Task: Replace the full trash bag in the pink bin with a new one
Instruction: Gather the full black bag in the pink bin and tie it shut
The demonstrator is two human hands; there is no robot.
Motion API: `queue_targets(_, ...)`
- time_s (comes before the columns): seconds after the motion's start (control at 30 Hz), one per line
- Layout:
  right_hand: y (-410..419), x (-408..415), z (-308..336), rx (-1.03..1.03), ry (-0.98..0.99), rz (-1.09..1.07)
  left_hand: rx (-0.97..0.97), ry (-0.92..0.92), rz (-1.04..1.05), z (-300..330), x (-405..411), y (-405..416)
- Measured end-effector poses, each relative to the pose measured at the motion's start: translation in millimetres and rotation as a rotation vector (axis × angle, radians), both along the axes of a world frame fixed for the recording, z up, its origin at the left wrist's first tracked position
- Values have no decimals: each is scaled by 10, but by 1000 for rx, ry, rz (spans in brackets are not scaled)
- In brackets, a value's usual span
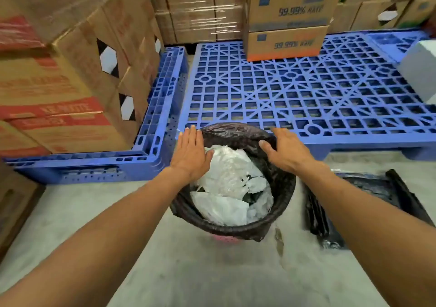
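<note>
The pink bin stands on the concrete floor, only a strip of its pink wall showing under the black trash bag folded over its rim. White crumpled plastic waste fills the bag. My left hand lies flat on the bag's left rim, fingers together and stretched. My right hand rests on the far right rim, thumb hooked over the bag's edge. A folded black bag lies on the floor to the right of the bin, partly hidden by my right forearm.
A blue plastic pallet lies just behind the bin with two stacked cardboard boxes on it. Another blue pallet at left carries tall stacks of cartons. A grey block sits at the right edge.
</note>
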State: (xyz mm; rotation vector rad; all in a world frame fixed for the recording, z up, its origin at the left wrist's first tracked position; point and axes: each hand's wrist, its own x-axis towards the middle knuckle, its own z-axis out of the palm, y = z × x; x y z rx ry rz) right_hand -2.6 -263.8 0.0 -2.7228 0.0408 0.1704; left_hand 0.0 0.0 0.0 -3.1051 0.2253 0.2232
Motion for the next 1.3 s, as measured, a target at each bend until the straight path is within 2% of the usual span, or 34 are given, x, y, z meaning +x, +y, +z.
queue_targets(0.2,68,170,-405,-34,-99,-12,-164,-159,166,-429,255,51)
queue_targets(0.3,75,215,-433,-25,-174,-17,-277,-329,181,-483,278,105)
queue_targets(0.4,68,202,-469,-144,-293,-30,-407,-464,237,-495,233,121)
queue_targets(0.5,73,157,-478,-229,-406,-73,-508,-488,298,-498,239,149)
queue_targets(0.67,115,132,-423,-444,-491,-57,-592,-546,286,-492,253,179)
queue_targets(0.8,149,43,-403,-293,-664,112,-790,-537,300,-464,176,156)
queue_targets(0.87,168,-7,-399,-206,-678,198,-827,-499,291,-434,151,189)
queue_targets(1.03,232,-55,-361,-220,-679,342,-734,-282,103,-379,76,267)
queue_targets(1.1,254,-59,-370,-218,-761,321,-710,-259,56,-370,20,259)
queue_targets(1.17,257,-28,-385,-231,-772,195,-537,-317,46,-352,3,290)
queue_targets(1.23,238,-24,-371,-265,-588,25,-270,-321,105,-330,-1,360)
queue_targets(1.3,237,-39,-366,-267,-344,-106,-195,-191,229,-304,-32,438)
